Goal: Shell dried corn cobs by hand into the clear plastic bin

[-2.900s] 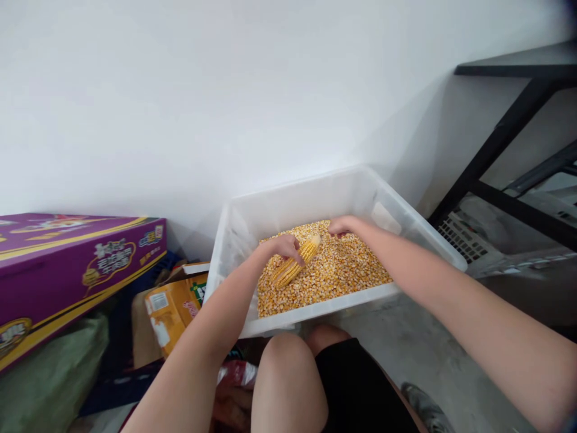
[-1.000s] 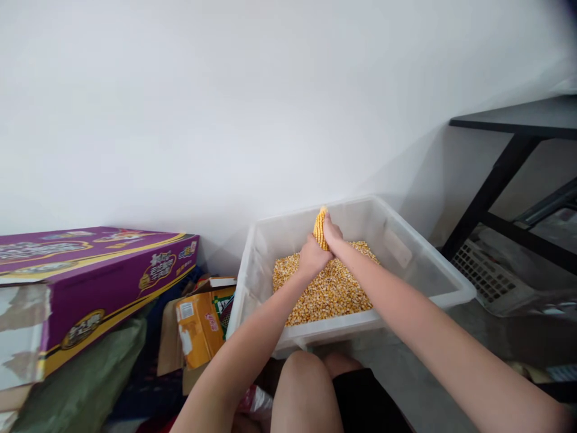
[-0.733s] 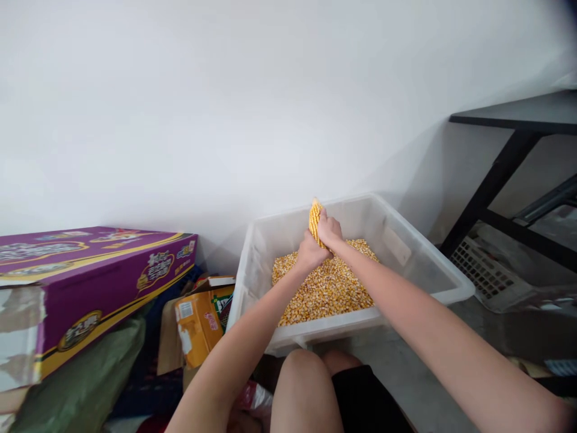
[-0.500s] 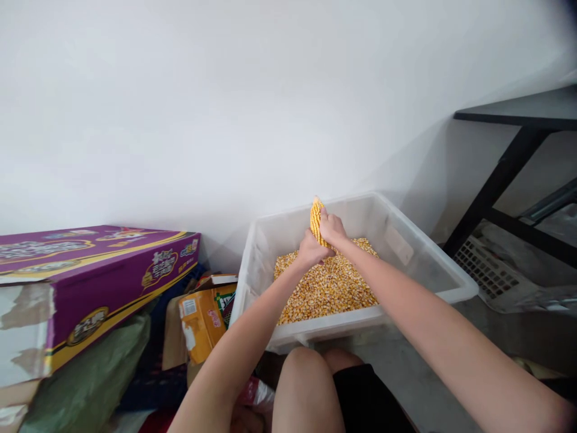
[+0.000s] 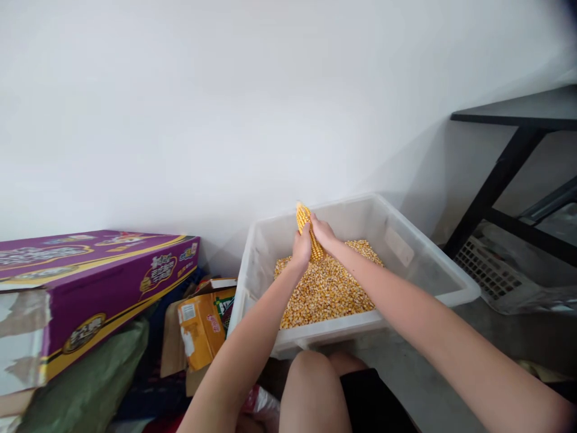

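Observation:
A yellow corn cob [image 5: 316, 248], its kernels still in rows, tilts with its pale tip up and to the left. My left hand [image 5: 302, 243] is wrapped round its left side, the thumb lying on the kernels. From the right, my right hand [image 5: 321, 231] grips the same cob near its upper half. Both hands are above a translucent white plastic tub [image 5: 327, 334]. Loose corn kernels [image 5: 329, 294] cover the tub's bottom in a thick layer.
At the left lies a large purple carton [image 5: 126, 270], with a torn orange box [image 5: 202, 328] between it and the tub. A dark-framed table [image 5: 518, 111] stands at the right, over a white plastic basket [image 5: 489, 270]. Behind the tub rises a white wall [image 5: 225, 108].
The cob has swung from nearly upright to leaning left, and its tip has moved left. My left hand has shifted up along the cob; both hands still hold it.

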Action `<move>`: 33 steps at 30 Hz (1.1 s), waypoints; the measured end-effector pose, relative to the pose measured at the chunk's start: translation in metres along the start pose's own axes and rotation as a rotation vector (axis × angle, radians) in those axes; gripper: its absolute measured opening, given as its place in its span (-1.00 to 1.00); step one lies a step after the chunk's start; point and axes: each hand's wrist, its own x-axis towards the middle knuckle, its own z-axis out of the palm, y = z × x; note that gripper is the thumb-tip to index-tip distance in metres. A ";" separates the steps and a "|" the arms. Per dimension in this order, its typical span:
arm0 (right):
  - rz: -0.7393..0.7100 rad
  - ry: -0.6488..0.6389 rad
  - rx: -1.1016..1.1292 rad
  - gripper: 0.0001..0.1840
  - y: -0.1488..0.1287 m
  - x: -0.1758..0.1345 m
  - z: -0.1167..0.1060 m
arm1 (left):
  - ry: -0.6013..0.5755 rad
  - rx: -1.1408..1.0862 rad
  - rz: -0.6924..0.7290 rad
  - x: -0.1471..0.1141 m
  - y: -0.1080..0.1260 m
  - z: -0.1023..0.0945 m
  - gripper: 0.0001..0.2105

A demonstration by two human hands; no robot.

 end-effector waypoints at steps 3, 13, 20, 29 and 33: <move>0.062 -0.031 -0.031 -0.29 -0.007 -0.011 0.012 | 0.170 -0.067 -0.030 0.002 -0.001 0.003 -0.50; -0.118 0.011 -0.300 -0.14 -0.013 -0.034 0.020 | 0.259 -0.097 0.029 0.003 -0.005 -0.006 -0.49; -0.253 -0.004 -0.370 -0.17 -0.016 -0.031 0.015 | 0.242 -0.235 0.020 0.003 0.003 -0.011 -0.48; 0.006 -0.248 -0.032 -0.25 -0.001 -0.013 0.003 | 0.179 -0.706 -0.175 0.009 -0.003 -0.010 -0.48; 0.096 -0.346 0.083 -0.20 -0.002 -0.014 0.011 | 0.222 -0.711 -0.129 0.012 -0.006 -0.012 -0.49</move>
